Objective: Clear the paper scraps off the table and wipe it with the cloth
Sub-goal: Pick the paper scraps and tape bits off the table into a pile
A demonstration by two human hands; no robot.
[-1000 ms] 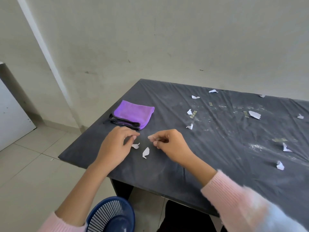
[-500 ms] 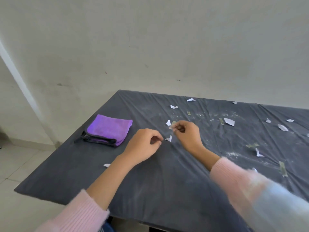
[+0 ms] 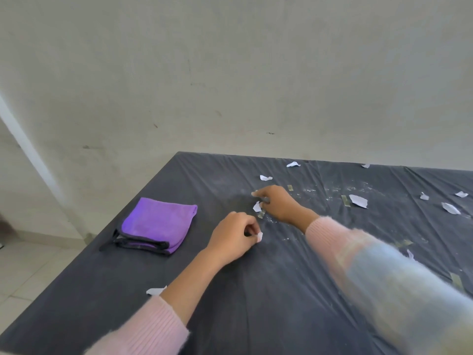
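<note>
A dark grey table [image 3: 268,290] is strewn with several white paper scraps. My left hand [image 3: 234,238] has curled fingers that pinch a small white scrap [image 3: 259,237] at their tips. Further back, my right hand [image 3: 277,203] grips scraps, with one white scrap [image 3: 256,206] showing under its fingers. A folded purple cloth [image 3: 156,224] lies at the table's left side, apart from both hands. One scrap [image 3: 154,291] lies beside my left forearm, and larger ones [image 3: 358,201] lie to the right.
Bits of greenish tape [image 3: 345,200] and white dust specks dot the table's middle and right. A pale wall [image 3: 230,85] runs right behind the table's far edge. Tiled floor [image 3: 30,267] shows to the left.
The view has swung up and right, and the blue basket is out of sight. Both hands have moved further back over the table, each now with a scrap between its fingers.
</note>
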